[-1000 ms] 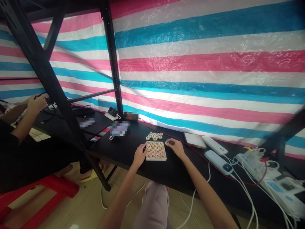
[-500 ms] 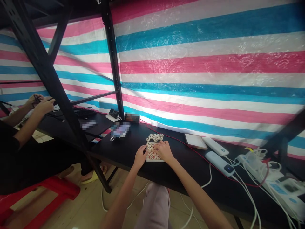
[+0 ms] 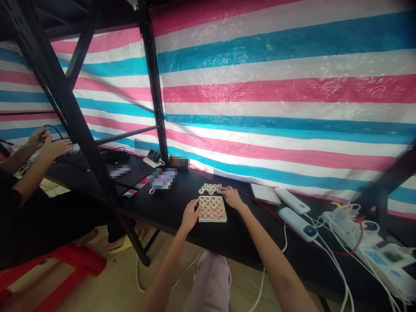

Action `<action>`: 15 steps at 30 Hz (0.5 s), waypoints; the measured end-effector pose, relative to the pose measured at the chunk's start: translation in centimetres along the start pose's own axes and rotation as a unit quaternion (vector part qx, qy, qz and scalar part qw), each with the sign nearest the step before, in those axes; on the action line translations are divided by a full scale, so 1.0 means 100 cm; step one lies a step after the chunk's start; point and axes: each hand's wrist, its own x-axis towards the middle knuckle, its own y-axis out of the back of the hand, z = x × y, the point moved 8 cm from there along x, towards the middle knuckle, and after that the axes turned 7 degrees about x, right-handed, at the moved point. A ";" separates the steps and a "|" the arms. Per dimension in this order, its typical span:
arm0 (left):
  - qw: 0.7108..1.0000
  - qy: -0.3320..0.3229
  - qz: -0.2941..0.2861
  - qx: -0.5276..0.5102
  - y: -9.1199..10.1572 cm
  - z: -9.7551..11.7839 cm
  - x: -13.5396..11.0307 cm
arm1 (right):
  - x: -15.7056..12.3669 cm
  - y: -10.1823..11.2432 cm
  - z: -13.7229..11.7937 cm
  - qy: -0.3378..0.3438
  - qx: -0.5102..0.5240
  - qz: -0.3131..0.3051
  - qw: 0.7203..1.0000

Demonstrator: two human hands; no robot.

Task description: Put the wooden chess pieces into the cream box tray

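Observation:
A small wooden tray (image 3: 212, 220) filled with round game pieces lies on the black table (image 3: 227, 238) in front of me. Behind it sits a loose pile of the same round pieces (image 3: 209, 189). My left hand (image 3: 190, 214) rests against the tray's left edge, fingers curled on it. My right hand (image 3: 231, 197) reaches to the right end of the loose pile, its fingers bent down onto the pieces; what they pinch is too small to see.
A flat lid (image 3: 265, 193), two white power banks (image 3: 297, 217) and a tangle of white chargers and cables (image 3: 367, 242) lie to the right. A black rack post (image 3: 155, 86) stands behind. Another person's hands (image 3: 48, 145) work at the left; a red stool (image 3: 61, 268) is below.
My right hand went from beside the tray onto the tray, then back up to the loose pile behind it. My left hand stayed at the tray's edge.

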 end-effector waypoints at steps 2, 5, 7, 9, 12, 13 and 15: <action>1.000 0.000 0.000 0.000 0.000 -0.001 0.000 | -0.001 -0.007 0.010 0.004 0.003 -0.026 1.000; 1.000 -0.001 -0.005 0.001 -0.002 -0.001 0.001 | -0.006 -0.004 0.016 0.003 0.006 0.000 1.000; 1.000 -0.001 -0.007 0.002 -0.002 -0.001 0.002 | -0.009 0.001 0.016 -0.003 -0.005 0.029 1.000; 1.000 0.001 -0.009 0.001 -0.001 0.000 0.002 | -0.011 0.006 0.015 -0.012 -0.026 0.055 0.998; 1.000 0.004 -0.013 -0.001 -0.001 0.001 0.002 | -0.009 0.010 0.012 -0.013 -0.052 0.086 0.995; 1.000 0.004 -0.014 -0.002 -0.001 0.001 0.001 | -0.007 0.009 0.010 -0.010 -0.054 0.090 0.994; 1.000 0.002 -0.012 -0.005 -0.001 0.001 0.000 | -0.004 0.003 0.010 -0.010 -0.044 0.082 0.996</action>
